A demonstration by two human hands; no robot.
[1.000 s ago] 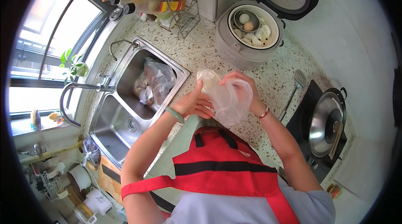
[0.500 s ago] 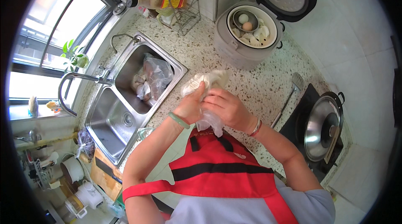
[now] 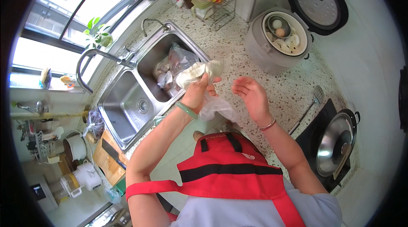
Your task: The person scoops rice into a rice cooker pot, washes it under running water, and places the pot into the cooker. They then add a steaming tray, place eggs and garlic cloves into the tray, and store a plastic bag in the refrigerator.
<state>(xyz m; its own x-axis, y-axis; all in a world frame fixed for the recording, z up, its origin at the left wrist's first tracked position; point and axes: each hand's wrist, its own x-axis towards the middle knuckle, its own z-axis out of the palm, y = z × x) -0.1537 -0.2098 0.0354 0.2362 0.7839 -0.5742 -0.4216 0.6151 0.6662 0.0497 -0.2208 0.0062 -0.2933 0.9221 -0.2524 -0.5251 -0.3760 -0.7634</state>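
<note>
Above the near edge of the counter, my left hand (image 3: 196, 95) grips a clear plastic bag (image 3: 219, 109) with pale, whitish contents that I cannot make out. The bag's thin loose end hangs below the hand. To the right, my right hand (image 3: 253, 99) is apart from the bag, its fingers outstretched and nothing in them. Farther back stands a rice cooker (image 3: 265, 55) with its lid (image 3: 319, 4) raised. Inside are white dumplings (image 3: 292, 45) around a small steel bowl (image 3: 275, 20) holding two eggs.
A double steel sink (image 3: 123, 118) lies to the left, with plastic bags (image 3: 180, 59) in its far basin. At right, a lidded wok (image 3: 333, 144) sits on a black stove, beside a slotted turner (image 3: 317, 94). A knife (image 3: 112, 152) rests on a cutting board (image 3: 106, 169) at left.
My right hand has let go of the bag and drawn away to the right. My left hand keeps its hold on the bag, whose loose end now hangs out to the right. The view has shifted.
</note>
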